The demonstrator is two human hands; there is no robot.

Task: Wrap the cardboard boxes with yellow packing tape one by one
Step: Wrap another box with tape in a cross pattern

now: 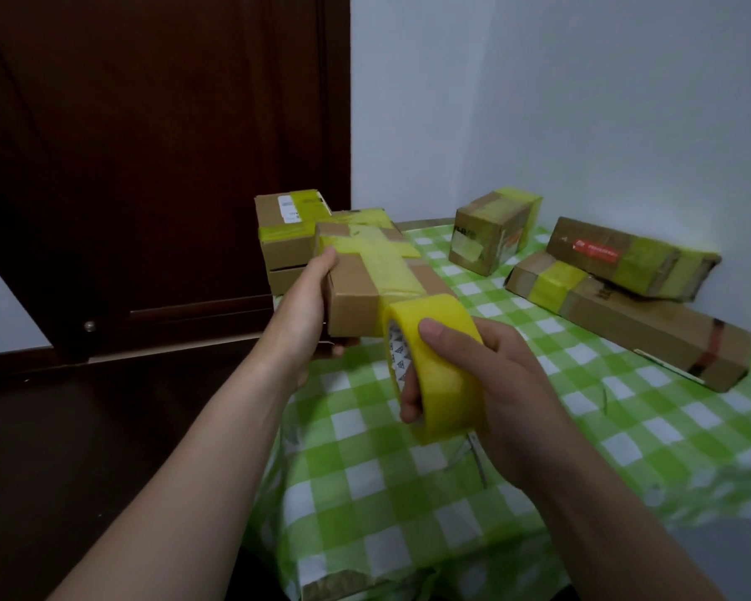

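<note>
My left hand (311,305) grips the near left end of a cardboard box (352,288) and holds it above the table's left edge. Yellow tape crosses the box's top lengthwise and sideways. My right hand (491,383) is closed around a roll of yellow packing tape (441,366), thumb on its outer face, fingers through the core. The roll touches the box's near end, where the tape strip runs down to it.
A table with a green-and-white checked cloth (408,492) fills the right. Taped boxes lie on it: one at the back left (285,236), one at the back (491,232), two long ones stacked at the right (634,258) (651,323). A dark wooden door (148,167) stands left; white wall behind.
</note>
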